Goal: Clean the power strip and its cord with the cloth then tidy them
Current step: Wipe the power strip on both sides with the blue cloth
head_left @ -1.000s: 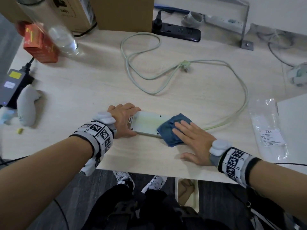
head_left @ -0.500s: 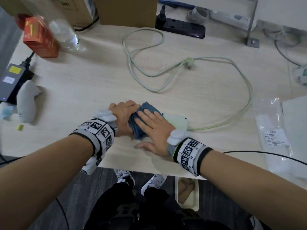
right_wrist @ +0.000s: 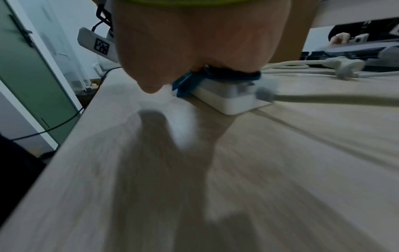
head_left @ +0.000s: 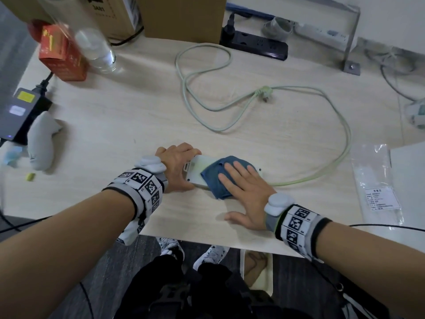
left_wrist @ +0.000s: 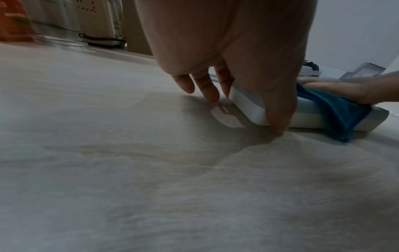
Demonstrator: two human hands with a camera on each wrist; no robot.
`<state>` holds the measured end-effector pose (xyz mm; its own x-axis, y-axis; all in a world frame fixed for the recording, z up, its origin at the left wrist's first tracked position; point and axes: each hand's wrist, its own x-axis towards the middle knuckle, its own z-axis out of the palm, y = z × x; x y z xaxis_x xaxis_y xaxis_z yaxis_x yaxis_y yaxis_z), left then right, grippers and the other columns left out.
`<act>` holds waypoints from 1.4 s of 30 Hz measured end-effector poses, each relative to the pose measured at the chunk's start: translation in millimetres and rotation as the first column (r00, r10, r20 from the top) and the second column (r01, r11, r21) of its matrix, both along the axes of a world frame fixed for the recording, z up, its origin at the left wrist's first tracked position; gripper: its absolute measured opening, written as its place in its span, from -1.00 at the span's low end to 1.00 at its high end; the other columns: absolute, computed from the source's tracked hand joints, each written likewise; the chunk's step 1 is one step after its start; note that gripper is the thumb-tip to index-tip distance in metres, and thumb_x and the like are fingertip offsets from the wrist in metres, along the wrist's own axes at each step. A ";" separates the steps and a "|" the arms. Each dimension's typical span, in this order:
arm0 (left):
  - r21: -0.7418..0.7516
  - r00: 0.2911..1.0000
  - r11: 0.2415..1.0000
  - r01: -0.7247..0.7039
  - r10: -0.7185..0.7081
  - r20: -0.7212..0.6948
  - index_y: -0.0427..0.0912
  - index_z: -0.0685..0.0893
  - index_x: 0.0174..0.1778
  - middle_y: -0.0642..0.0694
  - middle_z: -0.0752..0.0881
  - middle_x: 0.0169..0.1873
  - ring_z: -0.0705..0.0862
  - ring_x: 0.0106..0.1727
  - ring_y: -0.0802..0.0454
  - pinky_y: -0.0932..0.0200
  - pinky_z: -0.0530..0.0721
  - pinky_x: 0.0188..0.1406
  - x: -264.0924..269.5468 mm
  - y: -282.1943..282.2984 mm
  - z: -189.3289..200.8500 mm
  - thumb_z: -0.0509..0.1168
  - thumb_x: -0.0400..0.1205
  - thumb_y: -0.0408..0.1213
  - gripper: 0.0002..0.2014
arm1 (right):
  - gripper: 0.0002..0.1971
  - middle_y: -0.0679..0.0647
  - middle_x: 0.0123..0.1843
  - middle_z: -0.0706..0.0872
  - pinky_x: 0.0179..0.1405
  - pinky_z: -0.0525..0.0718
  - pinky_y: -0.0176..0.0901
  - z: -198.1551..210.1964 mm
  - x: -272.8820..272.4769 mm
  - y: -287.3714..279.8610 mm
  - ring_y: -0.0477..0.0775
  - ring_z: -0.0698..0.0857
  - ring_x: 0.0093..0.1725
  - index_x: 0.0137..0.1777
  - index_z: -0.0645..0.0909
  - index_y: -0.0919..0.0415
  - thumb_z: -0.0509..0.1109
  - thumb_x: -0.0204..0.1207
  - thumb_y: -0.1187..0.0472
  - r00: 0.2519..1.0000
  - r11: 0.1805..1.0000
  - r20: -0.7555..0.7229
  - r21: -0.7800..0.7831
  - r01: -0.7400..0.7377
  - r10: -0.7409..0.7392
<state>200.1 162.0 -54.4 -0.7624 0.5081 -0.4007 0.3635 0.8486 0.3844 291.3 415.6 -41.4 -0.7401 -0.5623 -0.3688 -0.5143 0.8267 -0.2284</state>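
Left hand point(head_left: 176, 164) grips power strip point(head_left: 197, 170); flat right hand point(head_left: 247, 196) presses cloth point(head_left: 215, 180)

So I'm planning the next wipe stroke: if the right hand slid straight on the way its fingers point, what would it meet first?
Probably the left hand gripping the power strip's end; the right hand points along it.

cloth point(head_left: 218, 180) blue; power strip point(head_left: 197, 171) white; cord point(head_left: 345, 134) pale, perhaps greenish; table point(head_left: 115, 125) light woodgrain; box point(head_left: 62, 58) red
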 end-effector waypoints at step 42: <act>-0.052 1.000 0.998 -0.028 0.028 0.004 0.27 0.40 0.35 0.22 0.47 0.23 0.53 0.12 0.05 0.09 0.26 0.06 1.8 4.0 5.1 0.48 0.24 0.17 -0.27 | -0.21 0.15 0.72 -0.05 0.63 -0.09 0.15 -11.6 18.8 44.8 0.20 -0.12 0.69 0.70 0.00 0.14 0.07 0.59 -0.29 0.998 0.999 -0.057 -0.029 0.026 -0.027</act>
<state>202.0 165.9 -49.4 -0.7739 0.4654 -0.4296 0.3378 0.8770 0.3416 310.1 460.4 -53.0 -0.7745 -0.5518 -0.3094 -0.5054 0.8338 -0.2221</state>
